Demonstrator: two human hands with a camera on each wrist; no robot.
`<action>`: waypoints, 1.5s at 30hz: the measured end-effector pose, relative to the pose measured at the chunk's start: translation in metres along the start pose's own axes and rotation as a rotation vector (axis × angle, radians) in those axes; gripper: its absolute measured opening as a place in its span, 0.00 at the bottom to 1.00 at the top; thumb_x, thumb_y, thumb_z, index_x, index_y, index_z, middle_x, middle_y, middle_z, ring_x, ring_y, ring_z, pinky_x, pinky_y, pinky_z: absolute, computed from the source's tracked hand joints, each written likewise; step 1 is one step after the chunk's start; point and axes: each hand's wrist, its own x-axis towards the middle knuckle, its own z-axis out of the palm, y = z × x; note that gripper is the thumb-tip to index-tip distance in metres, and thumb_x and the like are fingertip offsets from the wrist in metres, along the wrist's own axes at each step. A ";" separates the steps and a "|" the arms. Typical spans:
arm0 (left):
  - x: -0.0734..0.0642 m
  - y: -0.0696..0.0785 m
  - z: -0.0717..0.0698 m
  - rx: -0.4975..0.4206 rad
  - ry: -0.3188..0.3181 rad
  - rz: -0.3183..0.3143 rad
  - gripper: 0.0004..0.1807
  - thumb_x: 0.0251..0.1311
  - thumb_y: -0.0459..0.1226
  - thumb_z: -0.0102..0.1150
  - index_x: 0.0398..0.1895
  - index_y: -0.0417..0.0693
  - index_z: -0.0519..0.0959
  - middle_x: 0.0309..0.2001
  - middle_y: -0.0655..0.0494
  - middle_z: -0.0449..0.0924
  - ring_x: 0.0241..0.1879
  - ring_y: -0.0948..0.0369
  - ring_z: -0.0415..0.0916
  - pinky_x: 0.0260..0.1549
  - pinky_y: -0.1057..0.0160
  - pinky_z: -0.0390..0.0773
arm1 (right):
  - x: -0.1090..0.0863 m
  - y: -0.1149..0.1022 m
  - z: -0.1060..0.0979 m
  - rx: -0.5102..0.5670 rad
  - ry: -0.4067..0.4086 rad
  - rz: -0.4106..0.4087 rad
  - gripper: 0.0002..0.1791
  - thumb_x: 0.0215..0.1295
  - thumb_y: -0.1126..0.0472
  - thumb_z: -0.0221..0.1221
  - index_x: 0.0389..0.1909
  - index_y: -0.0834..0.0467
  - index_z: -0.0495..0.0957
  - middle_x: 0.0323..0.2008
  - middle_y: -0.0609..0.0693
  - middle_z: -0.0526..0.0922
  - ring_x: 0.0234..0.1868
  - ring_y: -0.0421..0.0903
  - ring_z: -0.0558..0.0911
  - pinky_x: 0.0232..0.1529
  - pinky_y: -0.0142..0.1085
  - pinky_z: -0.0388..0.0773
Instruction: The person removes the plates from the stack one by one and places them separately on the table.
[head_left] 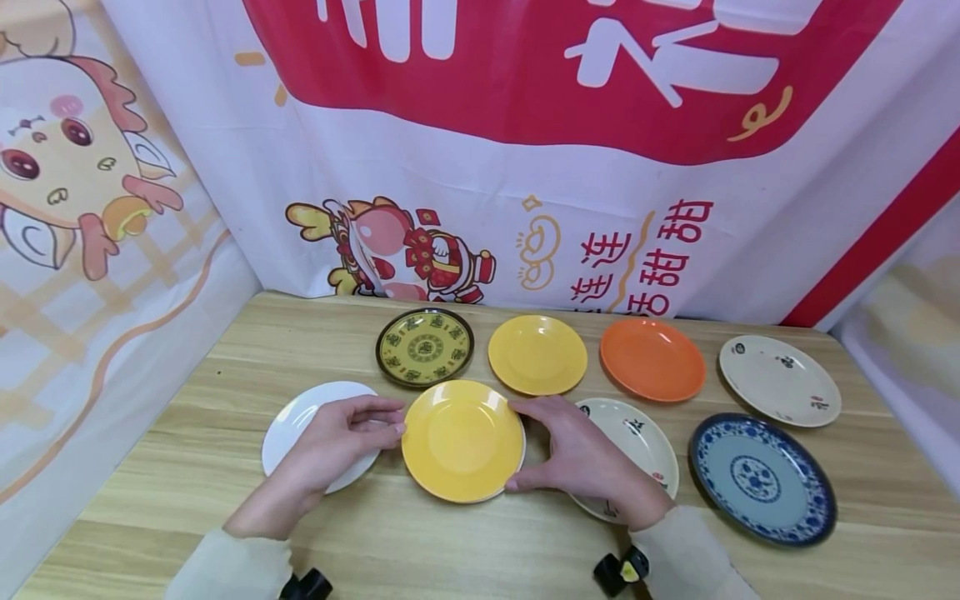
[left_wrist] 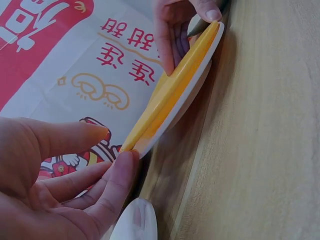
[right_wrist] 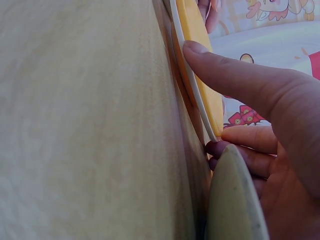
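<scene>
A yellow plate (head_left: 462,443) lies on top of a white-rimmed plate (right_wrist: 197,97), between my two hands near the middle of the table. My left hand (head_left: 348,437) holds the stack at its left rim, with fingertips at the edge. On the opposite side, my right hand (head_left: 570,446) grips the rim, thumb toward me and fingers at the far side. Beneath my left wrist sits a white plate (head_left: 292,423), partly hidden. Another cream plate (head_left: 641,446) with dark markings is partly covered by my right hand.
Along the back stand a dark-rimmed green plate (head_left: 425,348), a second yellow plate (head_left: 537,355), an orange plate (head_left: 652,359) and a cream oval-looking plate (head_left: 780,381). A blue patterned plate (head_left: 762,481) lies at right. Printed cloth (head_left: 487,179) hangs behind the table.
</scene>
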 end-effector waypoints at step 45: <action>0.010 -0.004 0.013 -0.186 -0.009 -0.053 0.24 0.70 0.31 0.67 0.66 0.29 0.76 0.54 0.39 0.90 0.45 0.59 0.90 0.46 0.62 0.92 | 0.000 0.004 0.001 0.006 0.001 -0.021 0.57 0.39 0.40 0.87 0.75 0.46 0.77 0.71 0.46 0.79 0.72 0.49 0.75 0.78 0.58 0.72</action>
